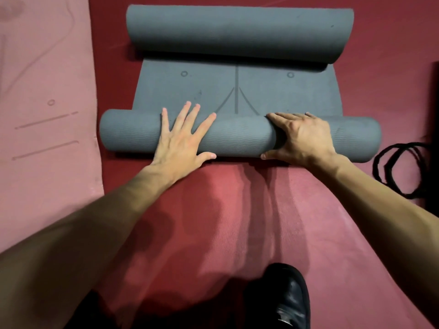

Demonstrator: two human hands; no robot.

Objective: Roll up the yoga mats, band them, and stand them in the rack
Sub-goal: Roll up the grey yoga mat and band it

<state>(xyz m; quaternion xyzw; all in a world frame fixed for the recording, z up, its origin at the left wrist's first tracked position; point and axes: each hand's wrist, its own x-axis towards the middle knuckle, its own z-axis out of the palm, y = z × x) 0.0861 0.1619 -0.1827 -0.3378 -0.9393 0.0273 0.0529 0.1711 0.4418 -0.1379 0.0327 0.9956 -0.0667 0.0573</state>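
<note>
On the red floor (237, 210), my left hand (180, 138) is pressing flat on the crosswise grey roll (237, 138), right hand (304, 136) cupping it; unrolled mat (190, 91) beyond.

pink mat (47, 103): running off the left and top edges.
black shoe (285, 302): being cut by the bottom edge.
dark object (435, 110): lying mostly beyond the right edge, unidentifiable.
black bands (376, 167): overlapping, hiding their count.

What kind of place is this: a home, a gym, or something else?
Likely a yoga or fitness studio: a half-rolled grey yoga mat on a red matted floor, a pink mat spread beside it, and black bands at the right.
</note>
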